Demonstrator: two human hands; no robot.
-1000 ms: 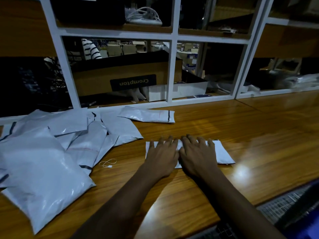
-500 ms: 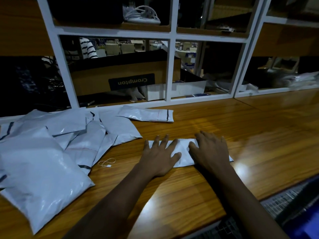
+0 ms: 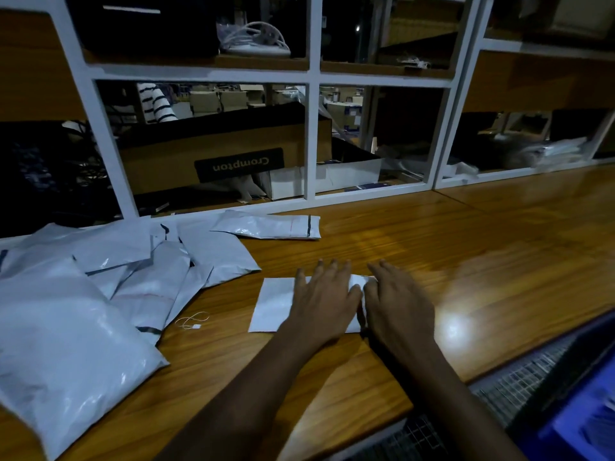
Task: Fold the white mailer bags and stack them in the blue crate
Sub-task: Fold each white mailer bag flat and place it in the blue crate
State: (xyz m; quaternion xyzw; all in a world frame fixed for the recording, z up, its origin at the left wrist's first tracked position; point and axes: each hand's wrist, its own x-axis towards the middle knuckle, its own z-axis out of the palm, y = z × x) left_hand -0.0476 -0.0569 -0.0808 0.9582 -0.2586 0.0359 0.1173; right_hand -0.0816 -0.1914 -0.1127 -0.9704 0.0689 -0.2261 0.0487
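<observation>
A person is pressing a folded white mailer bag [image 3: 274,304] flat on the wooden bench [image 3: 466,247], about midway between its back and front edges. The left hand [image 3: 324,301] is lying on the bag, fingers straight and spread. The right hand [image 3: 397,304], fingers also extended and gripping nothing, is touching the bag's right end. A pile of unfolded mailer bags [image 3: 100,294] is sprawling over the bench's left end. The blue crate [image 3: 579,424] is showing past the front edge, at the right.
</observation>
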